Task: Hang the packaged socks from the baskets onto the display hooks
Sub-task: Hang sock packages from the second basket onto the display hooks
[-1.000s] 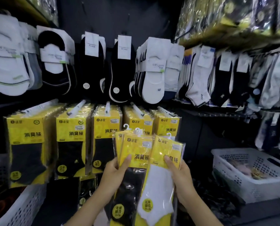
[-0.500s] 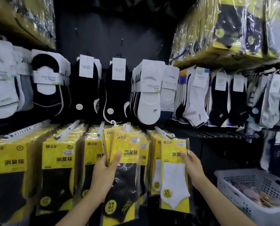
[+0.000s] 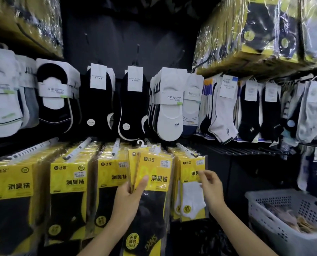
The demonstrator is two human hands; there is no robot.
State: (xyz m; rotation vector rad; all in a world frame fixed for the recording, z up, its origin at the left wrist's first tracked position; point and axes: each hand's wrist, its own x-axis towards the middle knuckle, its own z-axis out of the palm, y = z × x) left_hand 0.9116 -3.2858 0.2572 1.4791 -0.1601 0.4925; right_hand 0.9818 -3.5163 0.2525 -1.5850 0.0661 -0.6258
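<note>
Since half a second ago, the right hand (image 3: 212,189) has let go of the white-sock pack (image 3: 192,187), and this pack now hangs at the front of the row on the hook (image 3: 186,149) just above and beyond that hand. The fingers (image 3: 203,175) of the right hand are loose and half curled, empty, with the tips very near or touching the front of the hung pack; I cannot tell which.

The left hand (image 3: 129,200) grasps a small bundle of black-sock packs (image 3: 154,182), thumb on the yellow front card, other fingers behind. The bundle stands upright between the two hands, a little closer to the left one, and its white plastic hangers (image 3: 154,147) rise above the fingers. How many packs are in the bundle is hard to say; at least two cards show. The lower end of the front pack is cut off by the bottom edge.

Each pack is a clear sleeve with a yellow card on top, black printed characters, and a round yellow sticker on the sock.

To the right of the right hand, lower, stands a white perforated basket (image 3: 275,224); what is inside is blurred. Left of the left hand hang more rows of yellow packs (image 3: 69,182). Farther up behind both hands hang low-cut socks (image 3: 169,108) in black and white.
</note>
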